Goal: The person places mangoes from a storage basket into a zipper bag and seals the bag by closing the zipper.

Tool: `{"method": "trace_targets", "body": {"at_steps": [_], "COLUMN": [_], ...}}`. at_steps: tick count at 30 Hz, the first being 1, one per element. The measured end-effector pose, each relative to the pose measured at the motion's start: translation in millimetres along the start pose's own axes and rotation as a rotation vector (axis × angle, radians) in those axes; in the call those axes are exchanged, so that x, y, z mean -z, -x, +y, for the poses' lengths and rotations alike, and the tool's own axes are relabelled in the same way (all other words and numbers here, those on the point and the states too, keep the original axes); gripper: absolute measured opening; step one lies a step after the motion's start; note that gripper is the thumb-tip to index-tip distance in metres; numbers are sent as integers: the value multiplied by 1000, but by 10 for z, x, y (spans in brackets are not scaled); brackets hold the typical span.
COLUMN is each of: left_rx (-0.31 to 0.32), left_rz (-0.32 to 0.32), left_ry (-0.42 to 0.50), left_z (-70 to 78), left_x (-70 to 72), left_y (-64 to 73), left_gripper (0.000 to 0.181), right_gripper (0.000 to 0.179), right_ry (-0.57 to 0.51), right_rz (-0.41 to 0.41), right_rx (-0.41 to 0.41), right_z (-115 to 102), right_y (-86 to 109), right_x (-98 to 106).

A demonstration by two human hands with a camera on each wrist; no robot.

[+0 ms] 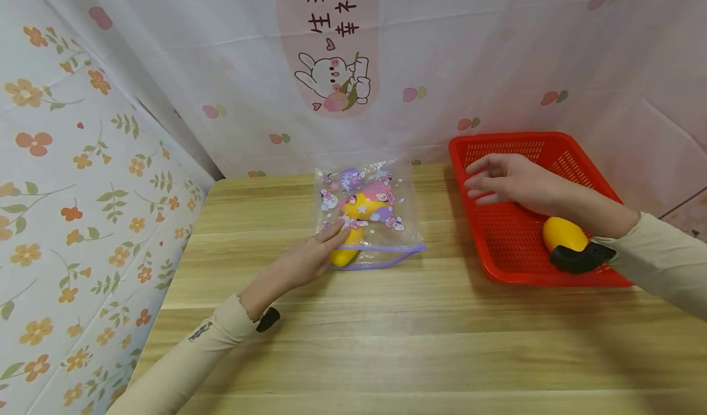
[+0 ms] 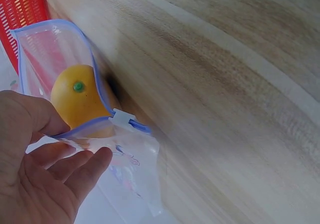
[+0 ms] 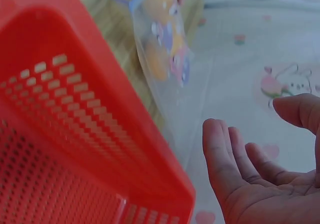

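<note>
Centrally, the clear bag (image 1: 405, 228) of yellow fruit (image 1: 343, 257) is pinched at its rim by the left hand (image 1: 309, 258). At frame right, the red basket (image 1: 530, 277) is partly hidden by the empty, loosely spread right hand (image 1: 510, 182).

On the table (image 1: 386, 347), we see a zip bag (image 1: 389, 237) with mangoes (image 1: 367, 206) inside, its mouth toward the near side and the left hand (image 1: 306, 261) at its near left edge. To the bag's right, we find a basket (image 1: 505, 243), another mango (image 1: 563, 234) in its near right part, the right hand (image 1: 510, 180) above its far left side. Behind both hangs a curtain (image 1: 486, 46).
</note>
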State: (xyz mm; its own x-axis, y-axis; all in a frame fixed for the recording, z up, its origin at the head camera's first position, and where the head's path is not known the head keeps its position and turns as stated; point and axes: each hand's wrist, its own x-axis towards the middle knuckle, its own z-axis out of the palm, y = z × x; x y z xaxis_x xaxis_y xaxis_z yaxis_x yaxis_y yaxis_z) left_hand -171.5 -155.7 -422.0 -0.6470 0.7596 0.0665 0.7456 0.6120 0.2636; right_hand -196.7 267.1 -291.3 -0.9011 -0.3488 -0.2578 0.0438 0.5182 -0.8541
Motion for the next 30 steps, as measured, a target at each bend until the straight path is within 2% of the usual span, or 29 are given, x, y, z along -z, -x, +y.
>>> {"method": "trace_targets", "body": {"at_steps": [7, 13, 21, 30], "left_rx": [-37, -31, -16, -21], "left_rz": [28, 23, 23, 17], "left_ry": [-11, -9, 13, 5], "left_z": [-2, 10, 29, 30], "left_x": [-4, 4, 25, 34], "left_y": [-21, -43, -50, -54], "left_gripper": [62, 61, 59, 56], "right_gripper": [46, 52, 55, 54], "right_ry": [61, 116, 182, 339], "right_rz": [47, 66, 77, 9], "right_rx": [-19, -35, -69, -75], "right_z": [89, 130, 299, 464], "right_y": [-44, -38, -81, -49], "right_x": [217, 399, 652, 899]}}
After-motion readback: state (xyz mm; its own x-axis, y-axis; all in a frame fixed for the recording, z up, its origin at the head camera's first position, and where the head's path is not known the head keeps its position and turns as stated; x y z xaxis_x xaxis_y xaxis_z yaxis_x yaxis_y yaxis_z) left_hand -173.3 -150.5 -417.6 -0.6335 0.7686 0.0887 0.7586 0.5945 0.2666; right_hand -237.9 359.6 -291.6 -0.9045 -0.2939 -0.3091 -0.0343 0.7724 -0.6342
